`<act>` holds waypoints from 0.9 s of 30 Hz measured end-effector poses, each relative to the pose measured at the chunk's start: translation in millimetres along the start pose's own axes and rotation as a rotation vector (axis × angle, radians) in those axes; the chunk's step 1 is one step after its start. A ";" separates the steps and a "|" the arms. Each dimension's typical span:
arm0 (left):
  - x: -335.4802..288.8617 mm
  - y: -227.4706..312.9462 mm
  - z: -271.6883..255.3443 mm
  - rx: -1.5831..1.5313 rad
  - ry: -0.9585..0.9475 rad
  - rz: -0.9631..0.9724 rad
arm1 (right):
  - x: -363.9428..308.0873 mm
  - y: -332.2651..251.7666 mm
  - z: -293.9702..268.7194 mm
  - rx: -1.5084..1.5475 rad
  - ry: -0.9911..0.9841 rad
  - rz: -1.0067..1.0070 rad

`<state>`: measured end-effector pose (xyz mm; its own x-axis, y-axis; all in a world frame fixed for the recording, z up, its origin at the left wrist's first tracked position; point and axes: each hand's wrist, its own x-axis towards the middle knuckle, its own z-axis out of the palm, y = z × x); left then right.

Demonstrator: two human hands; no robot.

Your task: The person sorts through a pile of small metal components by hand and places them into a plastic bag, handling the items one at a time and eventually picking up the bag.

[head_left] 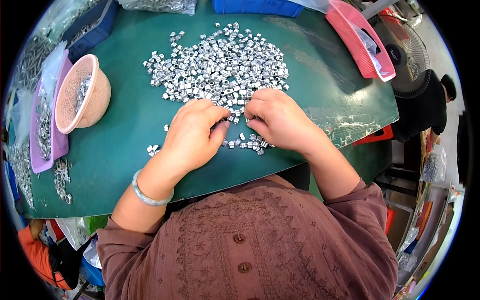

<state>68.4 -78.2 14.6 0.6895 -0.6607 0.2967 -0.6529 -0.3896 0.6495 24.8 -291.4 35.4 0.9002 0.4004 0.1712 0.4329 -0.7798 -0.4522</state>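
The left hand (196, 131) and right hand (276, 119) curl at the near edge of the silver pieces (220, 67). Whether the bent fingers grip any, I cannot tell.

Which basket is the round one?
The peach basket, on the left. It's round, while the purple basket beside it and the pink basket on the right are long.

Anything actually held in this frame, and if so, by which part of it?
Cannot be told. Both the left hand and right hand have fingertips among small metal pieces, but any pinched piece is too small or hidden.
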 end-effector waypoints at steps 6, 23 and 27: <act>1.0 0.3 -1.7 0.004 0.008 0.005 | 0.9 0.3 -6.2 0.032 -0.013 0.018; 2.1 -0.8 -3.6 0.021 0.015 -0.005 | 0.6 8.1 1.1 0.027 0.124 0.028; 1.8 -1.5 -4.0 0.016 0.024 -0.011 | 0.9 5.7 -6.2 -0.004 0.041 0.000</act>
<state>71.8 -76.2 16.9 0.7037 -0.6411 0.3062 -0.6501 -0.4072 0.6415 28.4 -298.4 38.4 0.9016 0.3801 0.2067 0.4326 -0.7820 -0.4487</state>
